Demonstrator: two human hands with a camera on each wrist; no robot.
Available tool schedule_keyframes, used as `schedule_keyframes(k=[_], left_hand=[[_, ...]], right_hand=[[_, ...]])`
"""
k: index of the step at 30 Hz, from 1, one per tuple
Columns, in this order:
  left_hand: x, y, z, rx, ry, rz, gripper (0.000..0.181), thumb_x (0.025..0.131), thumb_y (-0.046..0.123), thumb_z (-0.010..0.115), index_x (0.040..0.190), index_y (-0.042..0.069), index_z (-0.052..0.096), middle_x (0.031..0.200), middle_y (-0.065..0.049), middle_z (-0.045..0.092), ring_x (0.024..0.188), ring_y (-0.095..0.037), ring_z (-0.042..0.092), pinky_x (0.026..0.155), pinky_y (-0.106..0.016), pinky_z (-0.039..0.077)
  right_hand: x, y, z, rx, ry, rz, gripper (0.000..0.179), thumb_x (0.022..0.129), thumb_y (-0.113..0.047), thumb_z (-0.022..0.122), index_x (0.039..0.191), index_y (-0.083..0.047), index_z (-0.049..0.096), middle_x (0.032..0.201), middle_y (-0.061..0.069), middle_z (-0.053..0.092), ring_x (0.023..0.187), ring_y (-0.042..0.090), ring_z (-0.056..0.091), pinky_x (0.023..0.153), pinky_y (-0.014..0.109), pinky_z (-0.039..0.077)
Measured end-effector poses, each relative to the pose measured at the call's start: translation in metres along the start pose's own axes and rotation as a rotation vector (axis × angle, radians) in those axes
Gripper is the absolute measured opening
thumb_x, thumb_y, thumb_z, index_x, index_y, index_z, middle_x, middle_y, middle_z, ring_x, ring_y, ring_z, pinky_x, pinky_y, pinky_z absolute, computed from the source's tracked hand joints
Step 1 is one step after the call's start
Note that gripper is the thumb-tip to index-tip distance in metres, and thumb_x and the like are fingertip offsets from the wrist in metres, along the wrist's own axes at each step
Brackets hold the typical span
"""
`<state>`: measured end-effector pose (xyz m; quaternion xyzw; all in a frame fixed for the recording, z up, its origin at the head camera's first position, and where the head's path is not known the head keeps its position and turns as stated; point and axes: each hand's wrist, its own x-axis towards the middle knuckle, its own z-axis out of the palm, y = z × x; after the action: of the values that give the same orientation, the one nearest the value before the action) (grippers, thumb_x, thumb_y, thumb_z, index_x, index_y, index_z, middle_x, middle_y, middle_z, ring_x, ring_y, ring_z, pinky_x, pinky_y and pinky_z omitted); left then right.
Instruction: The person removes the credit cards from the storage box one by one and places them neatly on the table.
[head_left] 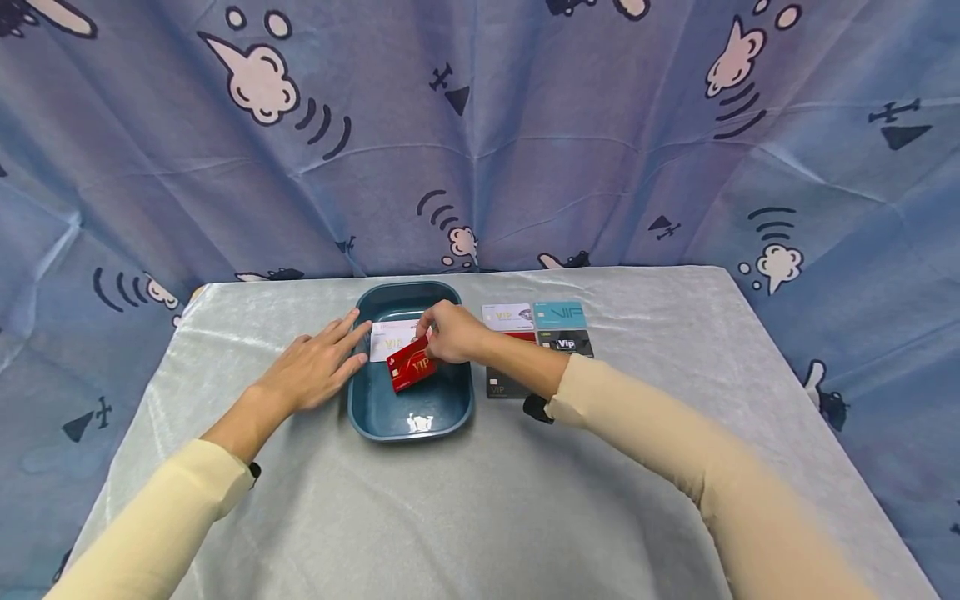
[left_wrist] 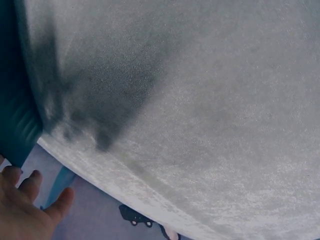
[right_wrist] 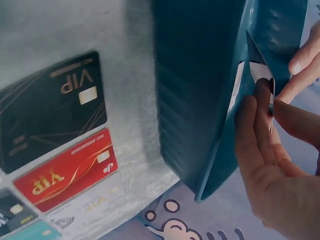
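Note:
A red VIP card [head_left: 410, 365] is pinched by its right edge between the thumb and fingers of my right hand [head_left: 455, 332], tilted over the inside of a dark teal plastic tray [head_left: 411, 431]. In the right wrist view the held card [right_wrist: 261, 57] shows nearly edge-on. A white VIP card [head_left: 386, 342] lies in the tray behind it, partly covered by the red card and my fingers. My left hand [head_left: 318, 362] has its fingers spread against the tray's left rim and holds nothing. The left wrist view shows those fingers [left_wrist: 60, 202] beside the tray's outer wall.
Right of the tray, several cards lie in rows: white [head_left: 507, 317], teal [head_left: 558, 315], black [head_left: 566, 342], red [right_wrist: 70, 170] and dark grey [right_wrist: 55, 110]. My right forearm covers part of them. A pale cloth covers the table [head_left: 480, 517], and a blue patterned curtain [head_left: 480, 125] hangs behind.

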<state>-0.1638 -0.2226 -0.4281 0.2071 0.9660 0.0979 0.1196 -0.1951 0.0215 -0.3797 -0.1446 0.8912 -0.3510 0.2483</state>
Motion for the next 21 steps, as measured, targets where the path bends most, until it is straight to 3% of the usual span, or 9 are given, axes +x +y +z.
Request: schedule_keyframes(k=[5, 10, 21], left_hand=[[-0.001, 0.000, 0.000, -0.003, 0.004, 0.000, 0.062, 0.106, 0.040, 0.043, 0.159, 0.014, 0.025, 0.166, -0.013, 0.013, 0.149, -0.038, 0.022, 0.109, -0.067, 0.027], [-0.001, 0.001, 0.000, -0.003, 0.007, 0.003, 0.062, 0.106, 0.040, 0.042, 0.159, 0.013, 0.025, 0.166, -0.013, 0.012, 0.149, -0.038, 0.022, 0.109, -0.068, 0.026], [-0.002, 0.001, 0.000, 0.001, 0.015, 0.020, 0.060, 0.107, 0.040, 0.040, 0.159, 0.012, 0.026, 0.166, -0.012, 0.012, 0.149, -0.037, 0.022, 0.108, -0.067, 0.028]], right_hand=[[-0.014, 0.003, -0.007, -0.052, 0.000, -0.056, 0.024, 0.089, 0.000, 0.070, 0.113, -0.001, 0.067, 0.077, 0.008, 0.060, 0.066, 0.016, 0.053, 0.057, 0.020, 0.049], [-0.030, 0.007, -0.018, -0.044, -0.001, -0.075, 0.024, 0.090, 0.002, 0.069, 0.114, 0.000, 0.066, 0.079, 0.009, 0.059, 0.069, 0.018, 0.056, 0.061, 0.022, 0.053], [-0.055, 0.015, -0.045, -0.039, 0.048, -0.088, 0.023, 0.088, 0.006, 0.069, 0.110, -0.002, 0.067, 0.092, 0.013, 0.062, 0.096, 0.028, 0.059, 0.073, 0.034, 0.060]])
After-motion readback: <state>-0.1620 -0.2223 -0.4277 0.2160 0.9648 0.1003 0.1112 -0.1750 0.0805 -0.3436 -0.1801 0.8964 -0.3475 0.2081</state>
